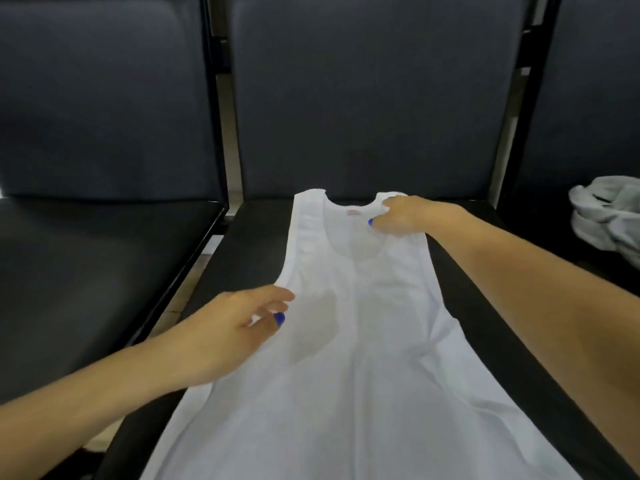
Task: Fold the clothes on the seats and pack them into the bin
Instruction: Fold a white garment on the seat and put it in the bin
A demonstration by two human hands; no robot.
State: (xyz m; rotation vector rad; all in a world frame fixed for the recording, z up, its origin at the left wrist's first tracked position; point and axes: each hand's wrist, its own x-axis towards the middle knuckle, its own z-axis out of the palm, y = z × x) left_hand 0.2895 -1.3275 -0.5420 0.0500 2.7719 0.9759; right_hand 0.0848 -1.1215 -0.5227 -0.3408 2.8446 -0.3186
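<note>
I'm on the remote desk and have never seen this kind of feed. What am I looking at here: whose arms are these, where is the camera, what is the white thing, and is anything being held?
There is no machine here: these are a person's two bare arms, filmed by one wide-angle camera worn on their head, looking forward and down. A white sleeveless top lies spread flat on the middle dark seat of a row, neckline away from the person. The right hand is at the far shoulder strap beside the neckline, fingers curled on the fabric, apparently pinching it. The left hand is at the top's left edge by the armhole, fingers loosely bent; whether it already grips the cloth is unclear. On the seat to the right lies a crumpled pale grey garment, not yet folded. No bin shows in this view.
</note>
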